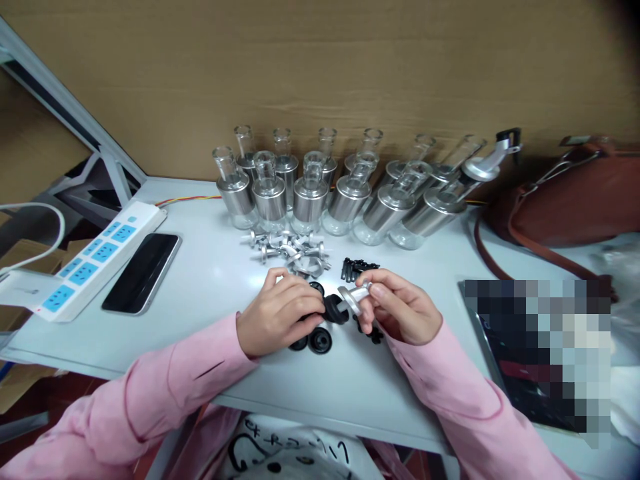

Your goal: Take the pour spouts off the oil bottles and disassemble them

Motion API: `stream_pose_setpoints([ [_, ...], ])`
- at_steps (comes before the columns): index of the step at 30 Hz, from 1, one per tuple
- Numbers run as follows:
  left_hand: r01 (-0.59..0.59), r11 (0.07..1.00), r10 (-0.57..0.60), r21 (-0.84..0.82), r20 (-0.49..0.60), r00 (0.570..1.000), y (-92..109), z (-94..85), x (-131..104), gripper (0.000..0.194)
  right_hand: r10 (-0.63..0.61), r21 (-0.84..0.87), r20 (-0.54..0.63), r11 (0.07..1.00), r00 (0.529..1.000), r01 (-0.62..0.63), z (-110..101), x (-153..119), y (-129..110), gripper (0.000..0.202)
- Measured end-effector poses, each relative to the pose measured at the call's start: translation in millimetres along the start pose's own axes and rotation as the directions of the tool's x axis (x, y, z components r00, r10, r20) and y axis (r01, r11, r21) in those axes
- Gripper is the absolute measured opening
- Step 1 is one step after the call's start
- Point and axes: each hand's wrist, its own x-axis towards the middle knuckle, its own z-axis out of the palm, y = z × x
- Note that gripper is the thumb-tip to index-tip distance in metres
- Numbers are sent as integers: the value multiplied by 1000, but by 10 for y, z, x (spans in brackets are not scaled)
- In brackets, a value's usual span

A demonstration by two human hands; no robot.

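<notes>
My right hand [403, 305] grips a silver pourer spout [354, 297] with a round flange, its stem aimed left. A black ribbed stopper [335, 309] is pinched in the fingertips of my left hand [283, 312]. The stem's end meets the stopper; how deep it sits I cannot tell. Under and around my left hand lie several round black stoppers [320, 340], some partly covered. Beyond it is a pile of silver spouts [293, 252]. Small black caps [359, 269] lie behind my right hand, and more small black parts [373, 333] lie below it.
Glass bottles with metal sleeves [310, 198] stand in two rows at the back; the rightmost front bottle [435, 210] carries a fitted pourer [487, 163]. At left are a power strip [110, 250] and a phone [143, 273]. A brown bag [575, 193] and a partly blurred dark flat object [520, 373] lie right.
</notes>
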Motion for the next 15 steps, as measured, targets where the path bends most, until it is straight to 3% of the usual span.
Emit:
stream_pose_setpoints([
  [6, -68, 998, 67, 19, 39, 997, -5, -5, -7, 2, -6, -37, 17, 999, 1000, 7, -5, 1, 6, 22],
  [11, -41, 999, 41, -23, -30, 999, 22, 6, 10, 7, 3, -74, 17, 997, 1000, -2, 3, -5, 11, 26],
  [15, -27, 1000, 27, 7, -18, 999, 18, 10, 5, 6, 61, -23, 52, 998, 997, -60, 20, -13, -4, 27],
])
